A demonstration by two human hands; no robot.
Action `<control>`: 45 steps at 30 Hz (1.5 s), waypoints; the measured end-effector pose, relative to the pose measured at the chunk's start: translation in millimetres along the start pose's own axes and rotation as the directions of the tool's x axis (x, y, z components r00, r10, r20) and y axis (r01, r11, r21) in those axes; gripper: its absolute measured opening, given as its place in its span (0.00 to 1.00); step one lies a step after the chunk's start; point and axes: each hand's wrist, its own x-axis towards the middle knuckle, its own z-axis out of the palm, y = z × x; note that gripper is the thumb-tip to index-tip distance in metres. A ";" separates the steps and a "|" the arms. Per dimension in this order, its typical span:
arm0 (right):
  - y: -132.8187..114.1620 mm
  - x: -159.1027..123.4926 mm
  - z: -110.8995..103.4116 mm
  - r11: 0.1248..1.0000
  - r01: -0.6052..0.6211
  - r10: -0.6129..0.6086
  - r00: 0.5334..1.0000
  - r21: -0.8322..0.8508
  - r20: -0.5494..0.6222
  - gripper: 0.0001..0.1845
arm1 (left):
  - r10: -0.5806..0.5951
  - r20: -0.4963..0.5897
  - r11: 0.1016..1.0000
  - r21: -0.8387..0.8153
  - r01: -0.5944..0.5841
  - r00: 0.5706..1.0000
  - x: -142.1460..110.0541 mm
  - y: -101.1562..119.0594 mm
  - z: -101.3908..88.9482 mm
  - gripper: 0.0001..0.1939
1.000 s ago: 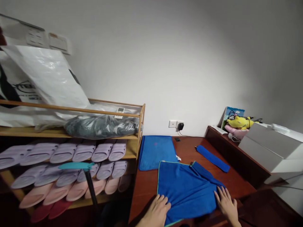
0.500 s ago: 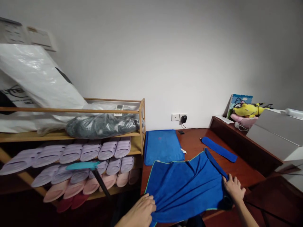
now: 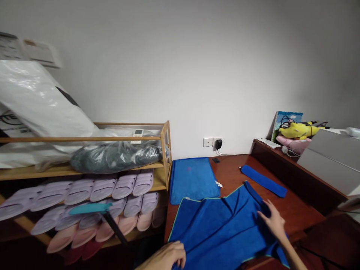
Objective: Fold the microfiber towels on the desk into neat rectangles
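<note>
A blue towel (image 3: 216, 221) with a thin green edge lies spread and wrinkled over the front of the reddish-brown desk. At its near left corner, my left hand (image 3: 168, 255) is closed on the fabric with curled fingers. My right hand (image 3: 272, 221) is open at the right side of the towel, thumb and fingers apart around a fold, its fingertips close to the cloth. Behind the towel lies a neatly folded blue cloth (image 3: 194, 178) with a white tag. A narrow blue strip (image 3: 263, 181) rests farther right on the desk (image 3: 232, 170).
Left of the desk stands a wooden rack (image 3: 165, 150) with rows of slippers (image 3: 104, 187) and plastic-wrapped goods (image 3: 112, 157). A teal-topped stick (image 3: 90, 208) rises before it. On the right, a raised ledge (image 3: 292, 168) carries a yellow plush toy (image 3: 299, 129) and grey boxes (image 3: 329, 157).
My right hand has loosened from the towel's rolled right edge and spread its fingers. That edge has partly unrolled, its near corner now hanging out to the right. My left hand stays at its corner.
</note>
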 end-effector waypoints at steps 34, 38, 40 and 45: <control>17.8 61.8 44.6 0.956 -0.081 0.106 0.992 -0.282 0.074 0.27 | -0.158 -0.677 0.854 0.271 0.444 0.719 66.4 -87.3 11.9 0.15; 21.5 62.1 47.2 0.945 -0.144 0.168 0.984 -0.295 0.059 0.30 | -0.233 -0.625 0.890 0.171 0.422 0.745 64.7 -84.2 12.0 0.12; 25.7 64.3 41.1 0.937 -0.146 0.175 0.982 -0.318 0.065 0.30 | -0.276 -0.569 0.917 0.085 0.390 0.774 61.0 -85.7 7.3 0.10; 35.4 71.3 21.6 0.933 -0.049 0.106 0.984 -0.356 0.141 0.23 | -0.287 -0.460 0.957 -0.185 0.225 0.840 51.0 -101.0 -3.6 0.07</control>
